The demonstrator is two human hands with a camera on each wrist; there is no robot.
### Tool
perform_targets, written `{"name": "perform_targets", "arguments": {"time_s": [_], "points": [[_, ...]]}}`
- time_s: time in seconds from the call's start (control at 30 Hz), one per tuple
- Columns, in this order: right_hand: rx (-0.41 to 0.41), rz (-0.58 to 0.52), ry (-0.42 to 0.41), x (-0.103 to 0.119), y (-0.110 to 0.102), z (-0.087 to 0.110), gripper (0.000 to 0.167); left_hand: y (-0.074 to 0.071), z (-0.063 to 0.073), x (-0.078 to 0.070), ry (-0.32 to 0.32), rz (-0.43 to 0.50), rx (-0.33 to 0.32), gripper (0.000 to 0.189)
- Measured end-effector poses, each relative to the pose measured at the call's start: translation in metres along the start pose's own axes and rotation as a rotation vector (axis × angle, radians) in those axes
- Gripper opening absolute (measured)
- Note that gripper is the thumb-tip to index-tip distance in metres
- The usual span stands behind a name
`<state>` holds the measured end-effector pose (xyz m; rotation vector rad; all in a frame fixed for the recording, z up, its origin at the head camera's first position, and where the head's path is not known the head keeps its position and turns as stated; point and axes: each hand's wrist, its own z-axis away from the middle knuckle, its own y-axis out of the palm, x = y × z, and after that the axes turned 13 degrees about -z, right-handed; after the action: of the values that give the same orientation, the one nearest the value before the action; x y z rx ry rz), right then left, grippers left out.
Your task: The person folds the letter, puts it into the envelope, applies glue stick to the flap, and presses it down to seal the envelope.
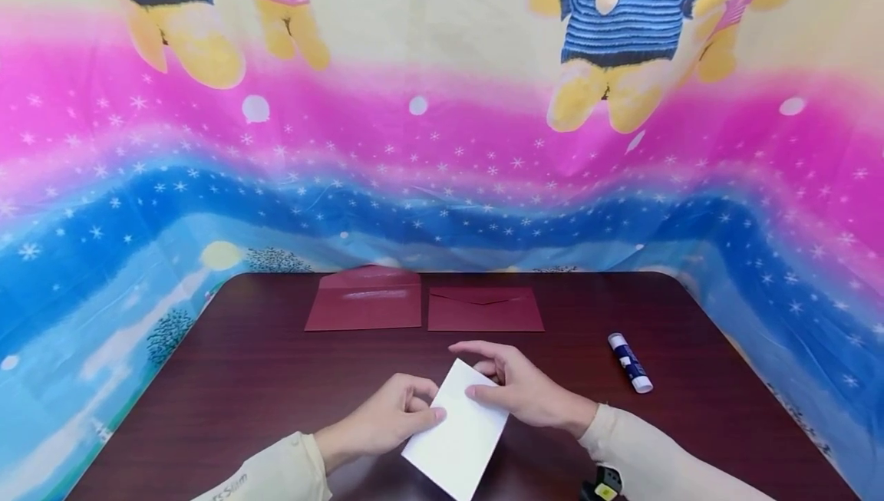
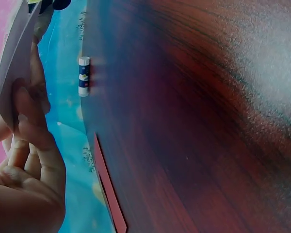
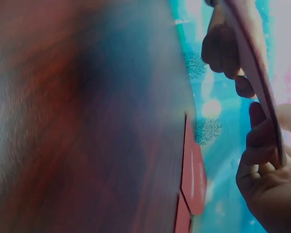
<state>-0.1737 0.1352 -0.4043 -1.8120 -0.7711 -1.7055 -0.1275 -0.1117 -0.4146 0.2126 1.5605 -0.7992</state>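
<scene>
Both hands hold a white card (image 1: 459,432) tilted above the near part of the table. My left hand (image 1: 387,418) pinches its left edge, thumb on the white face and fingers curled behind. The right hand (image 1: 528,390) grips the upper right edge with the thumb on top, its index finger reaching past the corner. In the right wrist view the card (image 3: 254,63) shows edge-on and slightly bowed, and its underside looks reddish. The left wrist view also has the card (image 2: 17,53) nearly edge-on, with fingertips against it.
At the table's back edge lie two dark red envelopes: the left envelope (image 1: 366,313) has its flap up and pale glossy streaks, the right envelope (image 1: 486,315) its flap folded down. A glue stick (image 1: 630,363) lies at the right. A printed curtain (image 1: 442,179) surrounds the table (image 1: 255,378).
</scene>
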Motion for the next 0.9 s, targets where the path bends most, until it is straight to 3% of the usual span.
{"name": "perform_targets", "arguments": {"time_s": [0.1, 0.23, 0.33, 0.43, 0.53, 0.7, 0.9], "points": [[-0.092, -0.075, 0.043, -0.002, 0.001, 0.0, 0.059, 0.001, 0.001, 0.0, -0.025, 0.003, -0.047, 0.021], [-0.185, -0.244, 0.117, -0.005, 0.002, 0.001, 0.067, 0.001, 0.0, -0.001, -0.066, -0.019, -0.158, 0.022], [-0.205, -0.338, 0.14, -0.009, 0.004, 0.0, 0.072, 0.0, -0.002, -0.001, -0.082, -0.05, -0.243, 0.024], [-0.197, -0.368, 0.151, -0.012, 0.006, 0.0, 0.067, 0.0, -0.002, -0.002, -0.09, -0.063, -0.291, 0.026], [-0.186, -0.357, 0.163, -0.014, 0.007, -0.001, 0.058, 0.0, -0.003, -0.001, -0.088, -0.045, -0.308, 0.027], [-0.222, -0.204, 0.143, -0.017, 0.011, 0.002, 0.044, 0.003, -0.004, 0.002, -0.079, -0.033, -0.311, 0.028], [-0.247, -0.11, 0.12, -0.017, 0.011, 0.003, 0.038, 0.003, -0.007, 0.008, -0.057, -0.032, -0.285, 0.029]]}}
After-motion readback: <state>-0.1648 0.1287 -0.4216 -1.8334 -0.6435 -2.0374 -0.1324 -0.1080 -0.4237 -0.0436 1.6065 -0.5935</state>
